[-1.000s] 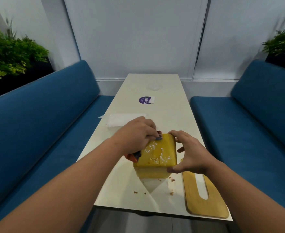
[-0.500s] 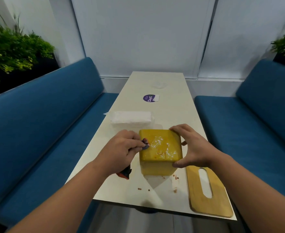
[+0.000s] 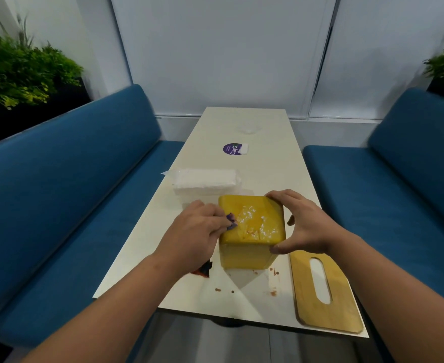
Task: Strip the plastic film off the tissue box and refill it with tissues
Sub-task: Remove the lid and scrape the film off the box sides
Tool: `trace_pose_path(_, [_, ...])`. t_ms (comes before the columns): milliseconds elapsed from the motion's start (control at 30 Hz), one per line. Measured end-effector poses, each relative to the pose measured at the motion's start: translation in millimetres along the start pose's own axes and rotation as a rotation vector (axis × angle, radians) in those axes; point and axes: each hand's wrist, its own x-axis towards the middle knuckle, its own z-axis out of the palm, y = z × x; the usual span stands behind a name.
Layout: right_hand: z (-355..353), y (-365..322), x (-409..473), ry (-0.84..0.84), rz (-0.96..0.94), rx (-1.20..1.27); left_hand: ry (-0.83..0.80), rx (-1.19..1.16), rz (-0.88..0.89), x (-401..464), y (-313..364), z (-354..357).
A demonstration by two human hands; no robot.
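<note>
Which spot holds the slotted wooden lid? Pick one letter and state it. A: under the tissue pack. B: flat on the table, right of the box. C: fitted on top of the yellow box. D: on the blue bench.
B: the slotted wooden lid lies flat on the table, just right of the yellow box.

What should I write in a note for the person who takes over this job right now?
Left hand: grips a dark scraper tool against the top of the yellow tissue box.
Right hand: holds the box steady by its right side.
Wooden lid lies off, right of the box; the wrapped tissue pack waits behind it.
Done: lid removed.
Left: finish stripping the film, fill in tissues, close the lid.
</note>
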Motion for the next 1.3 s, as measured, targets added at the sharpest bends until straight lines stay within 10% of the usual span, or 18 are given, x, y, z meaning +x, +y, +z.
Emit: trace_pose_path(1300, [7.9, 3.8, 4.3, 0.009, -0.005, 0.023, -0.053, 0.022, 0.188, 20.8, 52.4, 22.5])
